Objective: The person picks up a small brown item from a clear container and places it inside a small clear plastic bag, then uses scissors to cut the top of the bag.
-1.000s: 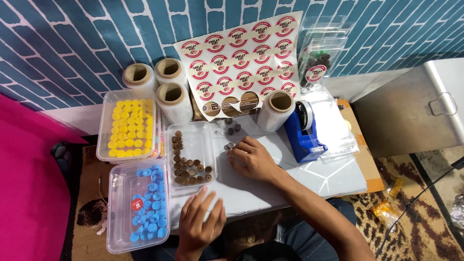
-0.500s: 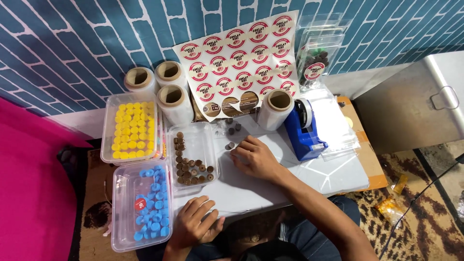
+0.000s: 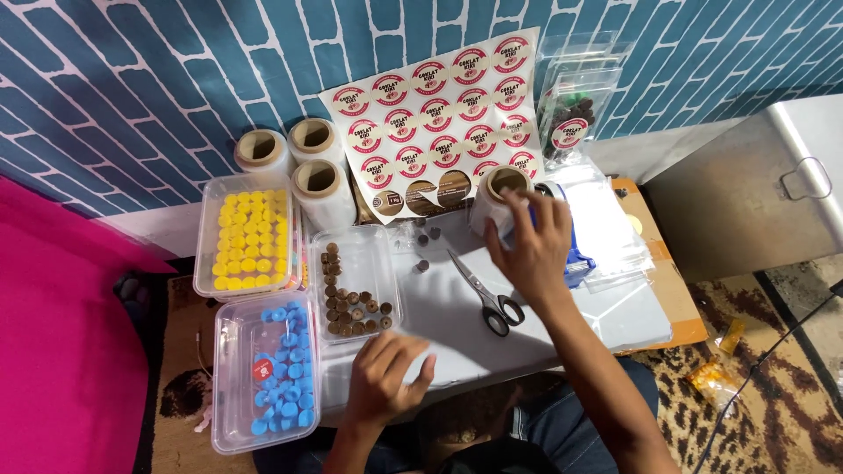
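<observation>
**Worktop inspection: right hand at film roll, left hand idle at near edge**

At far left, a clear tray of yellow pieces (image 3: 250, 237) sits toward the wall, with a clear tray of blue pieces (image 3: 268, 373) directly nearer the person. Three film rolls (image 3: 309, 167) stand grouped against the brick wall behind the yellow tray. Just right of these trays, a clear tray of brown pieces (image 3: 356, 281) rests on the grey worktop (image 3: 606, 307), its pieces lined along its left and near sides.

The left hand (image 3: 386, 377) lies at the near edge of the worktop, just near the brown tray; its fingers are loosely curled and spread, holding nothing.

A few loose brown pieces (image 3: 423, 250) lie far of centre. Scissors (image 3: 483, 294) lie closed, handles toward the person, just left of the right hand. A sticker sheet (image 3: 439, 114) leans against the wall.

The right hand (image 3: 527, 250) reaches to a single film roll (image 3: 496, 197) standing far of centre. Its fingers are spread open against the roll's right side; whether they grip it cannot be told. A blue tape dispenser (image 3: 575, 259) shows partly behind that hand.
</observation>
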